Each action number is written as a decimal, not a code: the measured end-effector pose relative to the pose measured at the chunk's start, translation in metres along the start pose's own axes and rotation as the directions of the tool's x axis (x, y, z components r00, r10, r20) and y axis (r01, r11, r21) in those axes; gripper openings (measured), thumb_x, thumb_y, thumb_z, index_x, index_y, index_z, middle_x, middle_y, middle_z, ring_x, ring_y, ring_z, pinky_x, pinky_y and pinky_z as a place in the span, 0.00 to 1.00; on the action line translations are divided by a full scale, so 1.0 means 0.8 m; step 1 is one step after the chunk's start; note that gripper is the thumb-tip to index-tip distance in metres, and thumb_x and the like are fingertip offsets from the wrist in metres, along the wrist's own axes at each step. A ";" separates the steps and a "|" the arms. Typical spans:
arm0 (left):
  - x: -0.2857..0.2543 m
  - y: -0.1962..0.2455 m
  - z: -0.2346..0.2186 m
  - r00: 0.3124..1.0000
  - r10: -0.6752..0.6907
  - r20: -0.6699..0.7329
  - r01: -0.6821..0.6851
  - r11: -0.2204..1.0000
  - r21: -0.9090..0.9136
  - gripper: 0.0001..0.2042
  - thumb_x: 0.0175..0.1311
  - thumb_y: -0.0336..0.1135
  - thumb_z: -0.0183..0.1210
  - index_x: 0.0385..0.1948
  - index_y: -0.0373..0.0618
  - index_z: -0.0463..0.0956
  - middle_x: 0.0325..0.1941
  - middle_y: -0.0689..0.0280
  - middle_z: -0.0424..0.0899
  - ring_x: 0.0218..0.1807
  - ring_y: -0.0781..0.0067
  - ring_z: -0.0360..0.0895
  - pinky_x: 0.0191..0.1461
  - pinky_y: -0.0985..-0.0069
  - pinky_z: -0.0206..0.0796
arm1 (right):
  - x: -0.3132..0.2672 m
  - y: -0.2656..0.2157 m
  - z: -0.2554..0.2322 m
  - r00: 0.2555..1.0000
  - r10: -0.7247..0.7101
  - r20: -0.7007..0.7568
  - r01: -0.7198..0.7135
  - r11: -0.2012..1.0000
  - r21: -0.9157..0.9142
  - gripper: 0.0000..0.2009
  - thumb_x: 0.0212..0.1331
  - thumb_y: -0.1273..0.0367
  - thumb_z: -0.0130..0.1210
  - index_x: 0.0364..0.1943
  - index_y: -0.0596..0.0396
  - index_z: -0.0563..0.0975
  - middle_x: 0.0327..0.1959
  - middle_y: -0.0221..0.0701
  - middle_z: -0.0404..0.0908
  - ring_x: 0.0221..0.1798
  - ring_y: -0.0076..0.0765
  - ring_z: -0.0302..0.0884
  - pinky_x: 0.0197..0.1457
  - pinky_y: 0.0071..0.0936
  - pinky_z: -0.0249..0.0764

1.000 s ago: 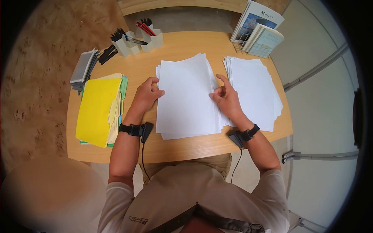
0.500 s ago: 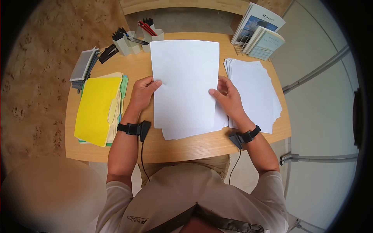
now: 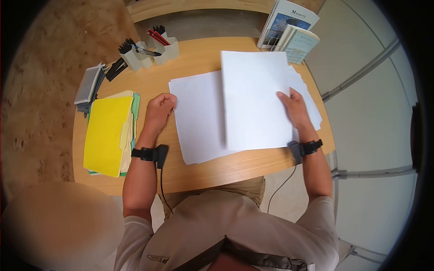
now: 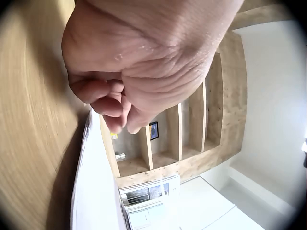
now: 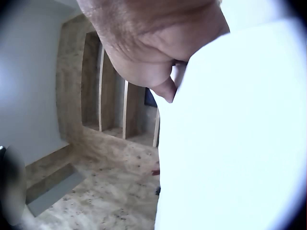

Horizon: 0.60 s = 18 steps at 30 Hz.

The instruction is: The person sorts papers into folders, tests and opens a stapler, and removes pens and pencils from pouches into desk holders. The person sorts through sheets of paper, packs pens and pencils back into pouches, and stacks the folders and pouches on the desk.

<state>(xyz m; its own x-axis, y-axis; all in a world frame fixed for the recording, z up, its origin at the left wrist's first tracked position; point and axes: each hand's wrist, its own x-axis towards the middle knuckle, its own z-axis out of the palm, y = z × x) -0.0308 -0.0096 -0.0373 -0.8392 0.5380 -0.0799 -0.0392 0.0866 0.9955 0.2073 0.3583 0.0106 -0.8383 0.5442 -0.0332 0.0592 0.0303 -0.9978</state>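
Observation:
My right hand (image 3: pixel 296 108) grips white paper (image 3: pixel 257 99) by its right edge, thumb on top and the other fingers mostly hidden beneath. The right wrist view shows this paper (image 5: pixel 230 139) as a broad bright surface reaching up to the thumb. It overlaps a stack of white sheets (image 3: pixel 196 119) in the middle of the desk and another white pile (image 3: pixel 312 101) at the right. Beside the middle stack's left edge is my left hand (image 3: pixel 158 113), fingers loosely curled. In the left wrist view those fingers (image 4: pixel 108 105) hold nothing, just over the stack's edge.
Yellow and other folders (image 3: pixel 106 135) lie at the desk's left. Behind them are grey items (image 3: pixel 89 86) and a black stapler-like object (image 3: pixel 116 70). Pen holders (image 3: pixel 135 58) stand at the back. A wire rack (image 3: pixel 296 54) with books is at back right.
Both hands were at the middle paper, then held paper raised between them. Now the paper has moved right in my right hand, and my left hand has let go, staying at the left.

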 end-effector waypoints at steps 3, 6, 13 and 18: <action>0.008 -0.019 -0.006 0.995 0.095 -0.018 -0.089 0.975 0.205 0.13 0.67 0.38 0.66 0.44 0.35 0.80 0.29 0.72 0.80 0.31 0.81 0.74 0.36 0.81 0.67 | 0.009 0.018 -0.076 0.999 0.023 -0.044 -0.026 0.997 -0.069 0.15 0.71 0.69 0.58 0.56 0.64 0.80 0.45 0.31 0.87 0.42 0.22 0.82 0.49 0.23 0.79; -0.005 0.009 0.009 0.994 0.096 -0.051 -0.061 0.878 0.475 0.22 0.63 0.41 0.69 0.53 0.35 0.76 0.28 0.68 0.80 0.31 0.74 0.77 0.37 0.76 0.69 | 0.010 0.029 -0.123 0.993 0.026 -0.118 -0.053 0.971 -0.231 0.17 0.69 0.69 0.60 0.57 0.66 0.78 0.45 0.32 0.86 0.43 0.23 0.81 0.49 0.24 0.78; -0.014 0.032 0.025 0.996 0.055 -0.071 0.015 0.679 0.734 0.31 0.58 0.47 0.71 0.59 0.39 0.71 0.31 0.59 0.81 0.37 0.56 0.81 0.42 0.63 0.73 | 0.002 0.031 -0.112 0.914 -0.302 -0.271 0.031 0.719 -0.694 0.19 0.65 0.69 0.64 0.58 0.61 0.78 0.38 0.33 0.84 0.41 0.26 0.81 0.46 0.24 0.78; -0.004 0.026 0.022 0.999 0.016 -0.046 0.028 0.583 0.812 0.31 0.56 0.48 0.72 0.58 0.40 0.72 0.33 0.57 0.83 0.40 0.54 0.83 0.45 0.62 0.74 | -0.035 -0.018 0.017 0.951 -0.172 0.256 0.279 0.834 -0.477 0.11 0.64 0.71 0.64 0.48 0.61 0.81 0.35 0.28 0.83 0.38 0.22 0.77 0.46 0.23 0.77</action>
<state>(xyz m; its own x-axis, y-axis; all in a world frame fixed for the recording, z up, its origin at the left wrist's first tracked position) -0.0193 0.0047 -0.0175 -0.8639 0.4999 -0.0614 0.3939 0.7465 0.5363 0.2226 0.3311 0.0254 -0.9465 0.2975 0.1252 0.0737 0.5767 -0.8137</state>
